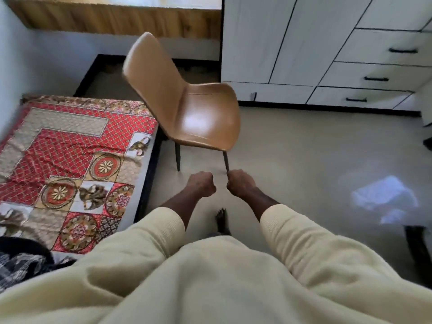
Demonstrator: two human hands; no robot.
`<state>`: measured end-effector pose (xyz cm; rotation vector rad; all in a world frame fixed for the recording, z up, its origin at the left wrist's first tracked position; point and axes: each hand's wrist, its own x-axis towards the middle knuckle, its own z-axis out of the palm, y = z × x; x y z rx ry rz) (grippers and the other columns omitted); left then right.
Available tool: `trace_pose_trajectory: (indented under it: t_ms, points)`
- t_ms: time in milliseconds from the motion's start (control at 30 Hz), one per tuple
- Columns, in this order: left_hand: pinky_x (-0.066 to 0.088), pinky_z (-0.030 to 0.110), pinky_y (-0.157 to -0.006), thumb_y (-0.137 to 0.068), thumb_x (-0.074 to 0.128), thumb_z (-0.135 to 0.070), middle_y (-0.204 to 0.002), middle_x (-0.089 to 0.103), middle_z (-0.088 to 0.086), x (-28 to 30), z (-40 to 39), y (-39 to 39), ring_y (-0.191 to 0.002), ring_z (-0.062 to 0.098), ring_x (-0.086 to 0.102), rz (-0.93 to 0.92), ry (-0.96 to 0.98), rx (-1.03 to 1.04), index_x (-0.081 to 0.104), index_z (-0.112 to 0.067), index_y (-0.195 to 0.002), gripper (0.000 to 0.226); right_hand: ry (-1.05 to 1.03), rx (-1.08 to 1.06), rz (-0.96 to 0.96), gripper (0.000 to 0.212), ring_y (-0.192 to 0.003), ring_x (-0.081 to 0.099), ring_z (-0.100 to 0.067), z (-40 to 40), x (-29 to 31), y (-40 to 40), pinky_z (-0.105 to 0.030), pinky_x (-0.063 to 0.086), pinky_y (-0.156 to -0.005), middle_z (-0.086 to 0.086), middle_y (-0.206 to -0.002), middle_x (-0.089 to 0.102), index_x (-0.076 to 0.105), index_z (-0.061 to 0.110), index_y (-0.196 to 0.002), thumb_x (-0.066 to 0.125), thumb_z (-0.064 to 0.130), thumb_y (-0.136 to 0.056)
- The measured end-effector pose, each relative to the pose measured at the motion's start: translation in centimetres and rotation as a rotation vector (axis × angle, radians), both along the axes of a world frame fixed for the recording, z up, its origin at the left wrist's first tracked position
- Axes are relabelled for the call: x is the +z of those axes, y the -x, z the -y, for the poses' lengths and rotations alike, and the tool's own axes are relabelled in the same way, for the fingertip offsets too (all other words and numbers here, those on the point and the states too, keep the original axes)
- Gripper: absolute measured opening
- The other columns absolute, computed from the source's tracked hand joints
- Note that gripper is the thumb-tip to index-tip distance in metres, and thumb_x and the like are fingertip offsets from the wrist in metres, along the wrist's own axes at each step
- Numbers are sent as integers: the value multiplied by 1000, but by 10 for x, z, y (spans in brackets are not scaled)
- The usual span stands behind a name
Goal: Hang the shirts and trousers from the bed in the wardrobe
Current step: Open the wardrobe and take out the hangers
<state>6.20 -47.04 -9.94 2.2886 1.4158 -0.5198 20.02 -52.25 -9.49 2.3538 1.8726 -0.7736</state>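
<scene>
Pale floor [304,160] underfoot, running up to white wardrobe [268,38] along the far wall, doors closed, drawers with dark handles on its right side. Off to the left, bed [142,197] under a red and gold patterned cover [70,148], long axis running away from the viewer beside the wall. Between bed and wardrobe, tan chair [187,106] on dark legs, just beside the bed's far corner. At the bottom-left edge, dark patterned fabric [21,263] on the bed, probably one of the garments to hang, though too cropped to tell shirt from trousers. Held out in front, close together over bare floor: left hand [201,183] curled into a fist, apparently holding nothing; right hand [240,184] likewise curled, chair leg merely behind it. Clothing lying back and to the left of both hands, so left hand nearer; wardrobe ahead and right. Likely next: turning left toward the bed to pick up a garment.
</scene>
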Motion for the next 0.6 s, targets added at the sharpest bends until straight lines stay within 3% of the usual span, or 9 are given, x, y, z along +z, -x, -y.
trace_pose_trajectory:
  t_ms: [233, 500, 600]
  points:
    - [52, 35, -84, -85, 50, -16, -117, 65, 11, -29, -78, -140, -106, 31, 63, 20, 49, -104, 64, -9, -115, 34, 27, -215, 11, 25, -105, 63, -37, -45, -6, -136, -33, 49, -84, -17, -115, 65, 65, 9, -107, 48, 10, -88]
    - [53, 37, -73, -82, 53, -11, -104, 65, 17, -16, -196, -302, -91, 35, 63, 154, -5, -148, 60, -2, -96, 18, -18, -346, 0, 26, -102, 64, -35, -154, 23, -291, -34, 50, -84, -15, -112, 67, 65, 10, -107, 47, 9, -89]
    - [49, 35, -70, -84, 53, -15, -107, 63, 11, -4, -242, -358, -92, 33, 62, 182, -62, -133, 58, -6, -102, 21, -56, -346, -3, 26, -102, 64, -35, -200, 29, -347, -34, 49, -83, -15, -111, 67, 65, 9, -108, 47, 9, -89]
